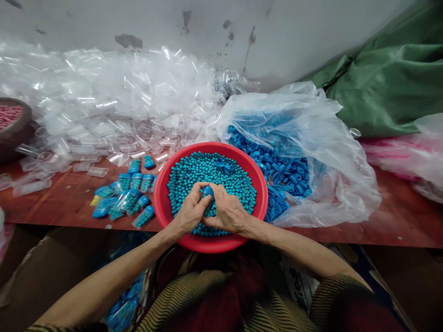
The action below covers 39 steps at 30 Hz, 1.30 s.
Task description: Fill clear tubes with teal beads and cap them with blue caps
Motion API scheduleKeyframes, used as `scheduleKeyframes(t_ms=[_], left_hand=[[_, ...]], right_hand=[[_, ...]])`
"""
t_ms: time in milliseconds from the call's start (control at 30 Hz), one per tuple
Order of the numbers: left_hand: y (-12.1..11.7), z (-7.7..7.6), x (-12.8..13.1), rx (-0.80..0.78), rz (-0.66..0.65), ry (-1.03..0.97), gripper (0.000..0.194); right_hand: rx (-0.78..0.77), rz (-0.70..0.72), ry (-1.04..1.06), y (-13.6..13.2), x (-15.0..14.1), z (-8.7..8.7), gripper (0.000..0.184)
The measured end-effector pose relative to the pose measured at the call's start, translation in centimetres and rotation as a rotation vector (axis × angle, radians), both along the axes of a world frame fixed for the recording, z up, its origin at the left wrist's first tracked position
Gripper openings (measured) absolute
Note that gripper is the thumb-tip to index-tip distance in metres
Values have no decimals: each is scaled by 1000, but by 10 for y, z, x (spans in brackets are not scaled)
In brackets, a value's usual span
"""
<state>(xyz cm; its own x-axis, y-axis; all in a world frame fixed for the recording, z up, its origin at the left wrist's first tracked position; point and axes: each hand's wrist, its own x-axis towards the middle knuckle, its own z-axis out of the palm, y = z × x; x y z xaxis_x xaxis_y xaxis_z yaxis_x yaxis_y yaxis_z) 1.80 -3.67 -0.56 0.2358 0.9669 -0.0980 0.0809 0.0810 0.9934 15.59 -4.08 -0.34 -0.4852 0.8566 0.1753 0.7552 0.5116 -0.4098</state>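
A red bowl (162, 184) heaped with small teal beads (214, 173) sits at the table's front edge. Over its near side my left hand (188, 213) and my right hand (228, 212) meet, fingers closed around a small clear tube with a blue cap (208, 191). The tube's body is mostly hidden between the fingers. Several filled, blue-capped tubes (129, 193) lie on the table just left of the bowl.
A clear plastic bag of blue caps (277, 161) lies right of the bowl. A big heap of empty clear tubes (114, 101) fills the back left. A dark bowl of pink beads (10, 120) is far left. Green sheeting (391, 83) covers the back right.
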Motion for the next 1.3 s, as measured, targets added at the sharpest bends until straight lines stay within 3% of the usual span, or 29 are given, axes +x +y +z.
scheduleKeyframes(t_ms=[200,400,500,600,700,767,900,967,1067,1167,1300], left_hand=[[-4,-3,8,-9,81,-33,22],[-2,0,7,109,116,241,15],[-1,2,-3,136,122,266,14],[-2,10,-27,64,102,236,20],[-7,22,-64,17,193,273,28],[-10,29,-93,35,352,345,28],[-13,30,-143,-21,537,676,30],[-13,28,-154,53,609,917,32],[-11,26,-143,274,652,1055,33],[-5,23,-106,384,488,877,30],[17,12,-53,245,198,574,35]], right_hand=[[-14,-23,-57,-2,-4,0,68],[-159,-57,-76,-5,-11,2,71],[-229,76,5,-1,-9,7,81],[-264,211,101,15,4,14,79],[-250,80,75,42,20,15,48],[-218,21,-23,58,27,11,31],[-153,44,-298,75,24,-2,24],[-133,60,-395,77,15,-8,25],[-119,77,-450,78,3,-13,26],[-143,74,-424,80,-2,-16,26],[-260,36,-205,84,2,-19,28]])
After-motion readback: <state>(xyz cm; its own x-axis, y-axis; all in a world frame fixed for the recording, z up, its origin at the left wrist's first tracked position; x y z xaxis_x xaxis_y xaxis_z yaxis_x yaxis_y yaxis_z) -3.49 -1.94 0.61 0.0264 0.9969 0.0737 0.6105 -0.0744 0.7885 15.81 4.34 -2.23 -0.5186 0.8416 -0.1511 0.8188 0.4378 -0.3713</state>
